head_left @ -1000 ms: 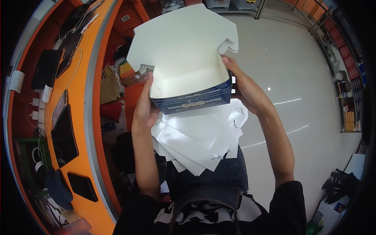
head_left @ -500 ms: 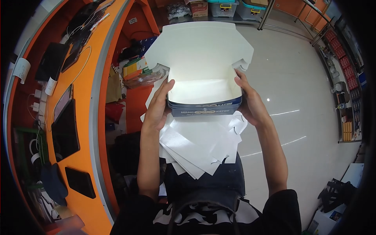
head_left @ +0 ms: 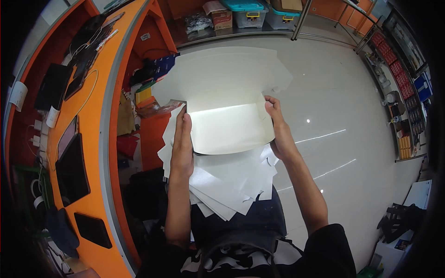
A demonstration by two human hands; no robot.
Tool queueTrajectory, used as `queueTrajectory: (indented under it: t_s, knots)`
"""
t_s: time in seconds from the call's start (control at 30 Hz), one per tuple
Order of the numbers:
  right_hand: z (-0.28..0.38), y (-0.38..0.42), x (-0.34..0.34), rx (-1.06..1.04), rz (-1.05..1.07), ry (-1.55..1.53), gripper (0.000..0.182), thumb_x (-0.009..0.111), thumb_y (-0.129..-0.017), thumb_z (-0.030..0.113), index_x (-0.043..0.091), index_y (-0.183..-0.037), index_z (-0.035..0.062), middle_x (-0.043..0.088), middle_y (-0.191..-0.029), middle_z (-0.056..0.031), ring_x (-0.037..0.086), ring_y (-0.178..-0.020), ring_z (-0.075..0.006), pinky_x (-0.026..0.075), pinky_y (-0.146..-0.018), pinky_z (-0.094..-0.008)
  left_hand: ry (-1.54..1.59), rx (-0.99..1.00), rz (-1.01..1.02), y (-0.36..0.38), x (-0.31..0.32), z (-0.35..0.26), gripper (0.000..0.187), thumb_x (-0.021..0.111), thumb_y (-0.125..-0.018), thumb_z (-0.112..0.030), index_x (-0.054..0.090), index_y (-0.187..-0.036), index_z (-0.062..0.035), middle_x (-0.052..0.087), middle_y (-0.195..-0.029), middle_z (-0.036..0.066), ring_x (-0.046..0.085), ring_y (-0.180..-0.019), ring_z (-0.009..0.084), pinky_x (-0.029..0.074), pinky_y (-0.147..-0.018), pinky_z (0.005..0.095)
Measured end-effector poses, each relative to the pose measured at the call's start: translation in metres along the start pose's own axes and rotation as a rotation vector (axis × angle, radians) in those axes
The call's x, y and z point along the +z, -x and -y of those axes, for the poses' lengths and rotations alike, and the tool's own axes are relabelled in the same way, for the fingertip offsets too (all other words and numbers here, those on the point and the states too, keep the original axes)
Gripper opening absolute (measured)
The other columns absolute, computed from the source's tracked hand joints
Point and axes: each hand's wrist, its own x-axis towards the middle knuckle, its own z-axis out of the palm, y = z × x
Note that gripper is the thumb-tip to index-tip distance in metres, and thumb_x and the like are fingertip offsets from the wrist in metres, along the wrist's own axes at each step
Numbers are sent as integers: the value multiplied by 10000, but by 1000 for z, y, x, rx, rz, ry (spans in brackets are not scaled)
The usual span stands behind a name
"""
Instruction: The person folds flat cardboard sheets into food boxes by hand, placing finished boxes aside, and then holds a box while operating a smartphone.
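An open cardboard box [head_left: 227,127] with a white inside is held up between both hands, its wide lid flap raised at the far side. My left hand [head_left: 182,146] presses on the box's left wall, fingers together. On the right wall rests my right hand [head_left: 279,127], its thumb near the upper edge and the other fingers mostly hidden behind the wall. Below the box, several flat white cardboard sheets [head_left: 222,180] lie fanned out over the lap. Whether other boxes are nested under the held one cannot be seen.
To the left runs an orange counter [head_left: 97,162] with a tablet [head_left: 73,169] and a phone [head_left: 92,229]. Lidded plastic bins [head_left: 249,19] stand on a low shelf at the back. Stocked shelves [head_left: 394,88] line the right side, beyond the tiled floor.
Both hands and the box have moved down and slightly left in view. The box is tilted so that its printed front no longer shows. The view of the room has shifted too.
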Motion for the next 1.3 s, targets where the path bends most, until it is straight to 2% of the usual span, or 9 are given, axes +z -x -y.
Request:
queueTrajectory:
  t_s: [0.3, 0.5, 0.77, 0.9, 0.93, 1.0, 1.1, 1.2, 1.3]
  knots:
    - [-3, 4, -9, 8, -13, -76, 661, 376, -1022, 561, 304, -1467, 77, 364, -1464, -216, 306, -1407, -316, 245, -1160, -452, -83, 69, -59, 7, 26, -1, 636, 472, -1042, -360, 318, -1512, 40, 448, -1480, 154, 415, -1377, 219, 295, -1141, 322]
    - [-8, 8, -21, -52, -95, -14, 694, 351, -1030, 564, 285, -1481, 42, 367, -1465, -216, 343, -1394, -319, 310, -1136, -425, -314, 213, -31, 19, 39, 7, 562, 427, -1068, -283, 307, -1512, 41, 369, -1518, 227, 358, -1420, 299, 273, -1174, 396]
    - [-21, 27, -69, 40, -64, -197, 715, 422, -1013, 564, 199, -1561, 162, 381, -1471, -246, 361, -1386, -365, 316, -1132, -456, -198, 166, 30, 10, 65, 13, 609, 431, -1040, -303, 301, -1503, 71, 388, -1512, 210, 368, -1413, 271, 259, -1171, 356]
    - [-22, 42, -93, 118, -40, 170, 776, 683, -941, 313, 277, -1536, 24, 485, -1401, -250, 502, -1282, -333, 460, -1023, -417, -427, 192, 225, -2, 75, 12, 616, 432, -1046, -306, 263, -1523, 45, 344, -1523, 213, 363, -1405, 280, 283, -1163, 395]
    - [-23, 46, -91, 79, -142, 140, 688, 689, -927, 138, 338, -1492, -40, 560, -1318, -230, 572, -1206, -290, 524, -937, -386, -542, 242, 311, -4, 80, 15, 625, 435, -1050, -315, 248, -1531, 37, 298, -1550, 213, 319, -1434, 294, 266, -1174, 415]
    - [-45, 43, -111, 50, -218, 56, 637, 657, -940, 105, 350, -1478, -41, 577, -1290, -218, 585, -1187, -279, 530, -928, -380, -583, 299, 454, -7, 95, 20, 675, 493, -1036, -390, 264, -1549, -15, 247, -1524, 280, 297, -1435, 434, 256, -1178, 461]
    - [-65, 42, -147, 56, -407, -71, 542, 600, -955, 35, 376, -1440, -53, 608, -1233, -193, 606, -1150, -261, 541, -909, -360, -660, 328, 685, -17, 101, 10, 737, 507, -1025, -445, 231, -1569, -32, 194, -1586, 306, 227, -1480, 442, 228, -1187, 473]
    - [-105, 44, -194, 50, -589, -102, 489, 573, -956, 2, 390, -1404, -71, 611, -1208, -186, 619, -1123, -263, 555, -894, -359, -613, 444, 795, -16, 82, -23, 734, 596, -959, -466, 432, -1456, 49, 415, -1506, 262, 398, -1409, 413, 297, -1157, 445]
    - [-163, 46, -233, 69, -726, -126, 485, 543, -947, -15, 373, -1395, -87, 572, -1238, -209, 626, -1100, -305, 578, -894, -416, -394, 584, 907, -7, 52, -44, 719, 599, -958, -449, 436, -1449, 50, 421, -1495, 262, 405, -1400, 410, 301, -1154, 447]
